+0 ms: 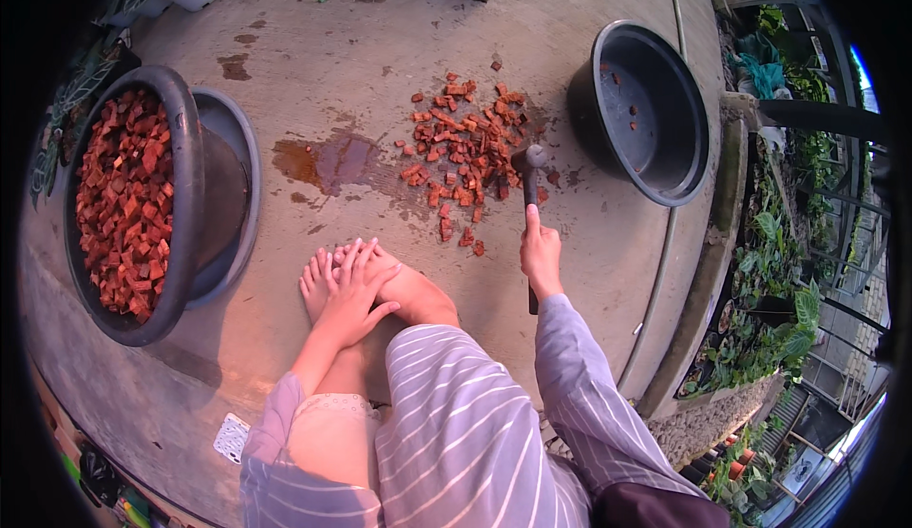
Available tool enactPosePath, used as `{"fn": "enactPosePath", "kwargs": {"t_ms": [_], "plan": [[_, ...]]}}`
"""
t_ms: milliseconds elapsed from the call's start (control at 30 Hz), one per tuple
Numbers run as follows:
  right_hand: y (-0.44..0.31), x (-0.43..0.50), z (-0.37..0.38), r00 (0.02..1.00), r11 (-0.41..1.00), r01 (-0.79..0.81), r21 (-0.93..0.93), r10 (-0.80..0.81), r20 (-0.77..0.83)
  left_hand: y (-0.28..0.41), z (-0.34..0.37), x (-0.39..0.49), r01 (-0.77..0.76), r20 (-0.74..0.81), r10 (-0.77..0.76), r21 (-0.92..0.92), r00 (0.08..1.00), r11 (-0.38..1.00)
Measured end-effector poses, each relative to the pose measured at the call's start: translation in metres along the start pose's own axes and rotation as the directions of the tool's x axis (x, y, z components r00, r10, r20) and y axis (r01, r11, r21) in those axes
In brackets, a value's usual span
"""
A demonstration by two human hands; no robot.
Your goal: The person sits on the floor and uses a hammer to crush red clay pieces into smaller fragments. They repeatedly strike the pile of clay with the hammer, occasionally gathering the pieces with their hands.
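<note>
My right hand (541, 250) is closed around the dark handle of a hammer (529, 160). The hammer's head is at the right side of a loose spread of reddish-brown chunks (467, 140), which look like cut wood or husk; whether it touches them I cannot tell. My left hand (349, 304) lies across my bare feet (420, 293), fingers spread and holding nothing. To the left, a black tub (187, 193) is filled with more of the same chunks. A second black tub (659, 93) at the upper right has a few small bits inside.
Behind the filled tub sits a grey-black basin (246, 222). Wet stains (328, 161) mark the concrete floor (335, 65). A hose (652, 293) runs along the right, beside a low kerb (702, 300) and plants (759, 279). A patterned phone-like object (231, 438) lies lower left.
</note>
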State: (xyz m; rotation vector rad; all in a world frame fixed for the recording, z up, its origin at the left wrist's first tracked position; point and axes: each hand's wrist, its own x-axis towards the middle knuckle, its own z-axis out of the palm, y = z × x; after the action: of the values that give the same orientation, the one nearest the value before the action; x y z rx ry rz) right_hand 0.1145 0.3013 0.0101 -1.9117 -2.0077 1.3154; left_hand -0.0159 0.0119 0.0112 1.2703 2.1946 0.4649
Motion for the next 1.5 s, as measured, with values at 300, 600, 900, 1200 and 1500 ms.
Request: {"fn": "enactPosePath", "kwargs": {"t_ms": [300,600,900,1200,1500], "plan": [[0.009,0.011,-0.024,0.995,0.998,0.025,0.061,-0.031,0.1,-0.003,0.002,-0.001,-0.012,-0.012,0.013,0.013,1.0,1.0],[-0.004,0.011,-0.015,0.988,0.993,-0.059,-0.101,0.073,0.137,-0.001,-0.001,-0.002,-0.002,0.004,0.002,-0.017,1.0,1.0],[-0.02,-0.002,-0.032,0.981,0.97,-0.09,0.228,0.047,0.19,0.001,-0.002,0.001,-0.009,0.004,0.009,0.011,1.0,1.0],[0.008,0.018,-0.029,0.992,0.998,-0.024,0.05,0.018,0.126,-0.001,-0.001,-0.001,-0.011,-0.008,0.011,0.01,1.0,1.0],[0.016,0.016,-0.021,0.988,0.996,-0.094,0.014,0.091,0.128,-0.001,0.0,0.0,-0.004,-0.01,0.004,-0.019,1.0,1.0]]}}
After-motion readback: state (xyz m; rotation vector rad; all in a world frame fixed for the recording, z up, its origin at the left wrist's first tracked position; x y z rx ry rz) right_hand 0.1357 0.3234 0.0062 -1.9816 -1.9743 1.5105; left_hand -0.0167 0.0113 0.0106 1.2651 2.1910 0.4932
